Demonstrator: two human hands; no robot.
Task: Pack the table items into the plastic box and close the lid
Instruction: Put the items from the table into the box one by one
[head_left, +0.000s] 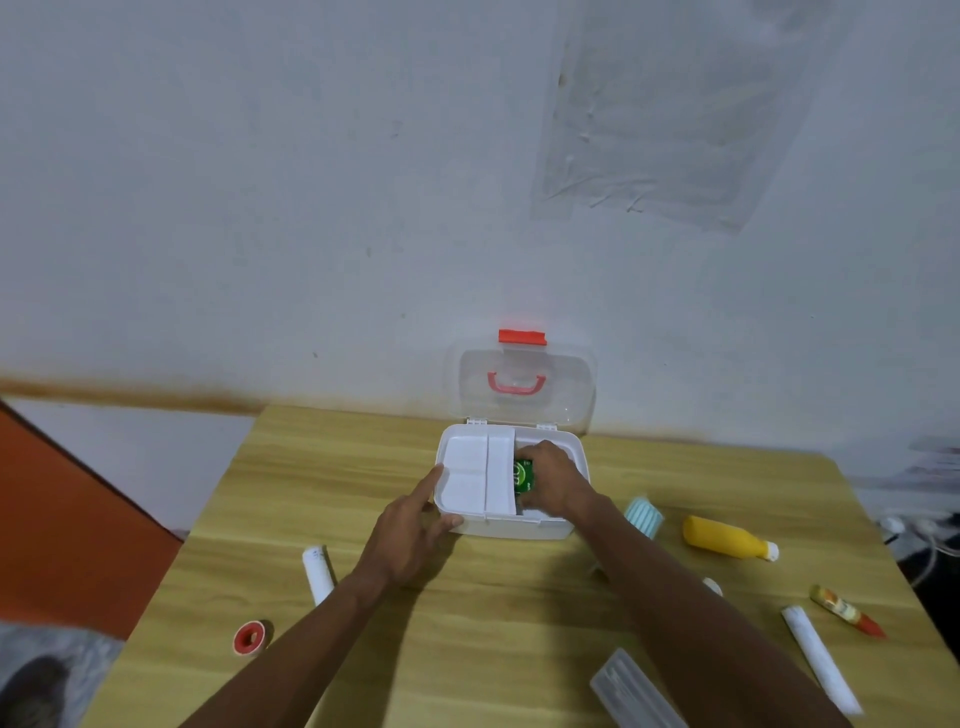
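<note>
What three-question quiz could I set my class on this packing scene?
1. True or false: the lid of the box is shut.
2. What does the right hand grip inside the box? A) a spoon B) a green pack C) a phone
3. Short answer: which hand touches the box's left front corner?

Key: 1 false, the lid stands open; 2 B; 3 the left hand.
</note>
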